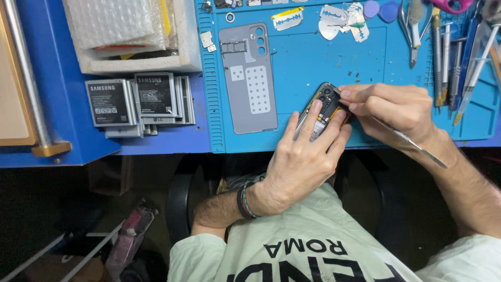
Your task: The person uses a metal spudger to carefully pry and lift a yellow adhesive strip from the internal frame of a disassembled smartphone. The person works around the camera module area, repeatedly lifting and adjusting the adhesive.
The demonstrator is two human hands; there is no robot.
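Phone, opened at the back, sits tilted in my left hand just over the near edge of the blue work mat, its camera end pointing away from me. My left fingers are clamped around its lower body, thumb side under and the rest laid across the exposed inner parts, which keeps it steady and angled up toward my eyes. My right hand has its fingers pinched together on a thin metal pry tool, gripped low near the tip; the tip meets the phone at its upper right corner, and the long handle trails back over my wrist.

Beside the phone, flat on the mat, lies its grey back cover, inner face up, well out from under my hands. Loose razor blades lie at the mat's far edge, and tweezers and drivers rest in the slots at the right, within reach. Left of the mat, a stack of phone batteries sits on the blue counter before a white foam tray.
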